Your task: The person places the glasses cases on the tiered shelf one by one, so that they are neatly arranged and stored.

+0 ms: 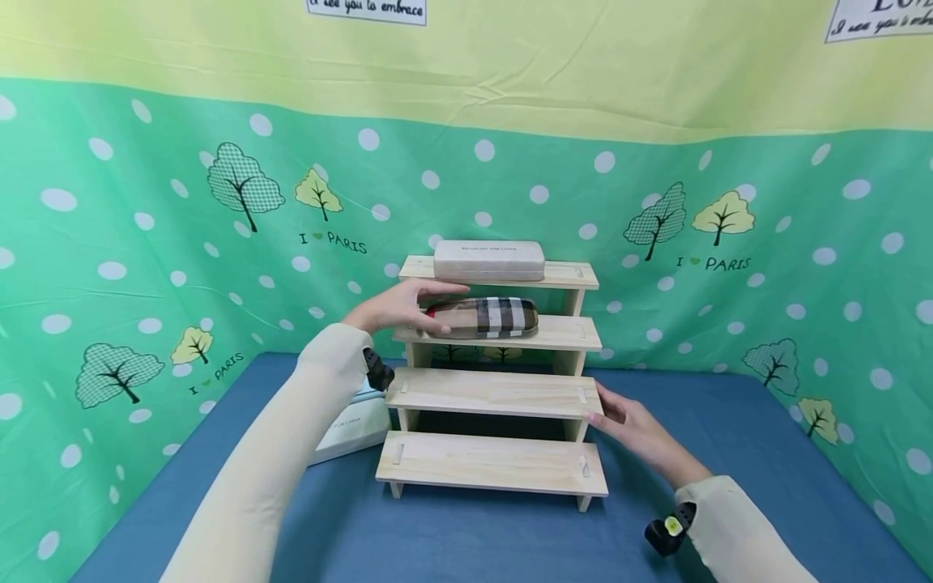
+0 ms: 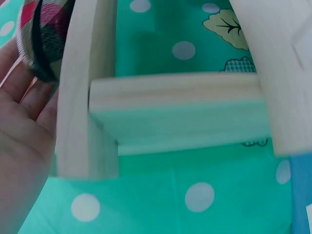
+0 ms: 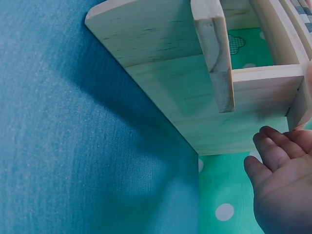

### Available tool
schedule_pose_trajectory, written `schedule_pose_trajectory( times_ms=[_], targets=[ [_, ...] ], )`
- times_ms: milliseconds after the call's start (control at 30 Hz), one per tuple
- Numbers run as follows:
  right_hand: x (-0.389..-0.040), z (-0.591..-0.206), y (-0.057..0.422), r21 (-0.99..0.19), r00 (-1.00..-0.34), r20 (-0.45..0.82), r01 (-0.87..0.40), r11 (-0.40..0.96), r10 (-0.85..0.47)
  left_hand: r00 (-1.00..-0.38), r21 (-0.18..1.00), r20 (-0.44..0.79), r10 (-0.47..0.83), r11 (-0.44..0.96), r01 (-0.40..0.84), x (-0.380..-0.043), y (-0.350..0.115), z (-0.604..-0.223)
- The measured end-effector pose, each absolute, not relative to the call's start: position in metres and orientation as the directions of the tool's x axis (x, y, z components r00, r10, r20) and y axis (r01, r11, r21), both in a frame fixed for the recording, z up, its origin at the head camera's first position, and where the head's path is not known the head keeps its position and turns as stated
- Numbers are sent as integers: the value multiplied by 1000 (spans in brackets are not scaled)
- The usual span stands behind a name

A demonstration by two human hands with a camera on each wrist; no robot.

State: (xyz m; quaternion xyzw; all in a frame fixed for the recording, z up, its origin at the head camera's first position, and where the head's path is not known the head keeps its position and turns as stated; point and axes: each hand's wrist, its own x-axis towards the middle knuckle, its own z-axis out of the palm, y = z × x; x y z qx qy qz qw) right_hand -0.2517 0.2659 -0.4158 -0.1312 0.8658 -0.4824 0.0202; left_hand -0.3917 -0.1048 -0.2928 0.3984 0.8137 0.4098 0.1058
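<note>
A plaid glasses case (image 1: 503, 317) lies on the second shelf from the top of a wooden four-step stand (image 1: 488, 463). Round its left end my left hand (image 1: 397, 306) holds it, thumb in front and fingers stretched along the back. In the left wrist view, those fingertips pass behind the case (image 2: 46, 19). My right hand (image 1: 636, 425) is at the right end of the third shelf, its thumb by the front corner. Its lower fingers look loosely curled beside the wood (image 3: 265, 90) in the right wrist view.
A pale grey box (image 1: 488, 261) sits on the top shelf. Left of the stand, partly behind my left forearm, is a white box (image 1: 353, 427) with something light blue on it. Under everything is a blue tabletop (image 1: 466, 538), with a green dotted cloth (image 1: 510, 174) hanging behind.
</note>
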Motion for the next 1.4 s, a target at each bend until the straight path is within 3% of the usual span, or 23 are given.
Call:
schedule_pose_trajectory(
  times_ms=[667,1100,1400],
  targets=[
    [-252,-417,267,-844,-963,103,-217,491,-249,-711,711,245,659,376,595,-347,-178,-311],
    [-253,-420,268,-853,-964,90,-204,481,-250,-782,705,244,573,449,549,-320,-238,-356],
    [-253,-419,268,-854,-960,105,-220,470,-259,-794,761,210,570,415,499,-317,-266,-399]
  ],
)
